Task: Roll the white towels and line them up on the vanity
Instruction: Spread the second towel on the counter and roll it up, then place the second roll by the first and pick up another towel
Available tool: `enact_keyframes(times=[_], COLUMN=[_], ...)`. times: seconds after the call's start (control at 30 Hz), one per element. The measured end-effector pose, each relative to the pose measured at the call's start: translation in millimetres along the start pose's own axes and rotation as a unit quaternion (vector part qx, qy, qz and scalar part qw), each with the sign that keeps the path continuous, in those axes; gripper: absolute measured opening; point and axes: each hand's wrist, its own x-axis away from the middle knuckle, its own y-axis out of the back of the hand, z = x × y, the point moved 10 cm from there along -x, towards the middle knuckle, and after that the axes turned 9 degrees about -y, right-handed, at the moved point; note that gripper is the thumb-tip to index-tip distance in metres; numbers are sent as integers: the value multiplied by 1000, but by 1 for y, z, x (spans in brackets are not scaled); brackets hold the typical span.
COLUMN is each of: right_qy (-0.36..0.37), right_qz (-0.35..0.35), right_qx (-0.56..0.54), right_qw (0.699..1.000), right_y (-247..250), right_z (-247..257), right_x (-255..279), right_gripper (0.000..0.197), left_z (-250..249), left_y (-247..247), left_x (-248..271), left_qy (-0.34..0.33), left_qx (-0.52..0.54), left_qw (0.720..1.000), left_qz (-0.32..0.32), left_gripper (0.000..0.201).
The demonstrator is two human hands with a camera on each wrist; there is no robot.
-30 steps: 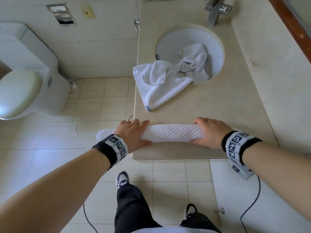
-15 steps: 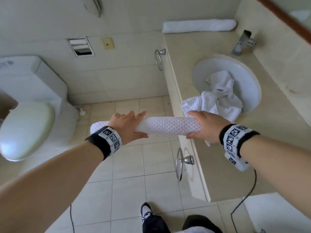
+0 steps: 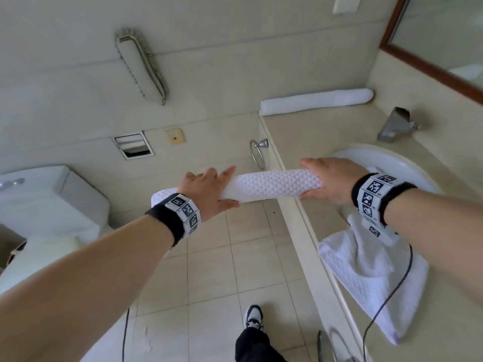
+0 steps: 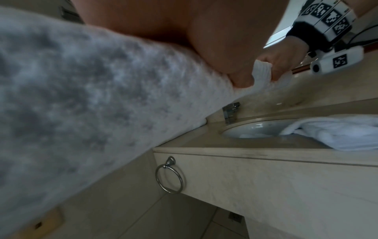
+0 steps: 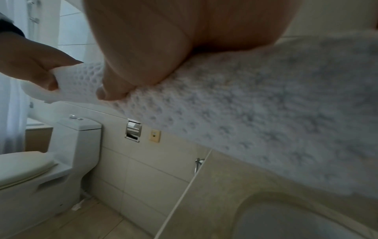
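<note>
Both hands are on the rolled towel, mid-frame, lifted off the counter by the sink. Left hand and right hand each have fingers wrapped round an end. A finished roll lies against the wall, upper right; a loose towel sits lower right.

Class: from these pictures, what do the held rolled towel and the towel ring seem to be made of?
Rolled towel: probably cotton, matte white; its dimpled waffle weave shows. Towel ring: looks like polished, chromed metal, silvery with bright reflections.
</note>
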Motion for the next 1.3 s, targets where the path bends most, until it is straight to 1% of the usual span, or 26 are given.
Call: enact_keyframes(times=[0.1,0.2,0.37,0.5,0.7,0.77,0.9,0.97,1.07,1.17,1.3], right_qy=[6,-14,-66,-101,-157,-192,-285,-315,-327,-326,-328], right_qz=[-19,-17,2,24,63,79,98,95,98,103,77], right_qx=[60,98,90,70,51,43,0,-20,-26,-38,-75], right_qw=[998,995,994,992,984,977,954,944,940,939,939], right_y=[1,-1,-2,-8,-33,-40,-51,-58,-74,-95,-103], right_z=[-24,-54,-111,-163,-255,-301,-377,-408,-437,-452,-460], right_x=[-67,-125,-191,-239,-317,-348,-385,-398,-408,-411,-418], right_gripper=[86,85,83,83,87,90,94,90,78,72,65], left_z=[26,48,62,63,55,44,16,5,-13,-24,-25], left_y=[-2,-7,-19,-23,-41,-43,-48,-54,-65,-74,-77], left_x=[-60,-124,-220,-300,-429,-482,-561,-590,-617,-629,-634], left_qy=[-7,-16,-42,-65,-92,-98,-103,-106,-118,-130,-122], left_qx=[-7,-9,11,8,21,9,-7,-17,-33,-46,-51], left_qw=[1000,1000,999,998,995,995,994,993,991,988,990], left_qz=[-4,-2,0,-5,18,21,37,44,59,66,53], left_gripper=[87,86,85,88,87,88,85,84,84,83,83])
